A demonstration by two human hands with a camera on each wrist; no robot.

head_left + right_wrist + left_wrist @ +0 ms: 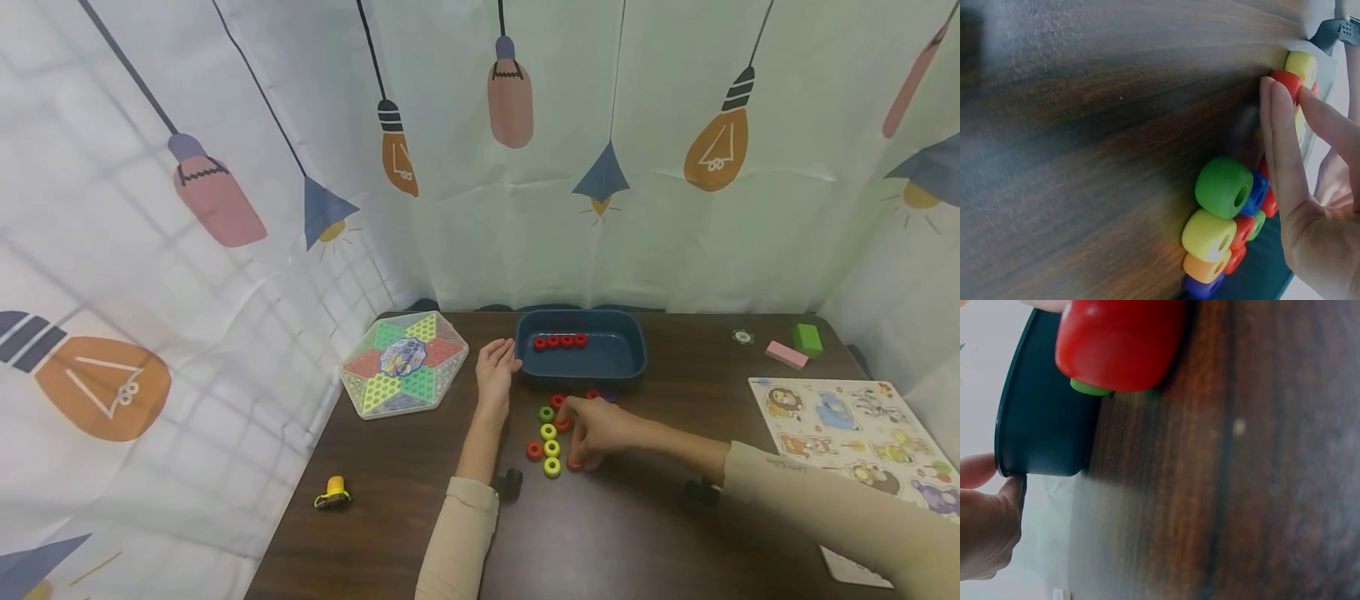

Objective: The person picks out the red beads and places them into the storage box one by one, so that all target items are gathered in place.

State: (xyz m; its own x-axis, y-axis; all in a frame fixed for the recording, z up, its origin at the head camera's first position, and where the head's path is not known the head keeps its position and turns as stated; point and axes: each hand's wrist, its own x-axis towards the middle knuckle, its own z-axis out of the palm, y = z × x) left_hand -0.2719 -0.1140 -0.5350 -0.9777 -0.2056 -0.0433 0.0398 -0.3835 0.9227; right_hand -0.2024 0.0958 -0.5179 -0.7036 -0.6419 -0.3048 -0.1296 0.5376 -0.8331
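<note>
Between thumb and fingertips, my right hand (606,429) pinches a red bead (1286,84) low over the table. My left hand (495,375) is at the left end of a dark blue tray (615,354), its fingers and thumb against the end of the rim. Several red beads (567,341) stand in a row inside the tray. In front of it are loose beads: yellow beads (552,449) in a line, a green bead (547,413) above them and a red bead (534,451) to the left. My right hand partly hides others, including a blue bead (1255,192).
A Chinese checkers board (390,392) lies at the back left, with a small yellow and black object (333,493) nearer. On the right are an animal puzzle board (825,433), a pink block (787,354), a green block (807,339) and a round chip (742,337).
</note>
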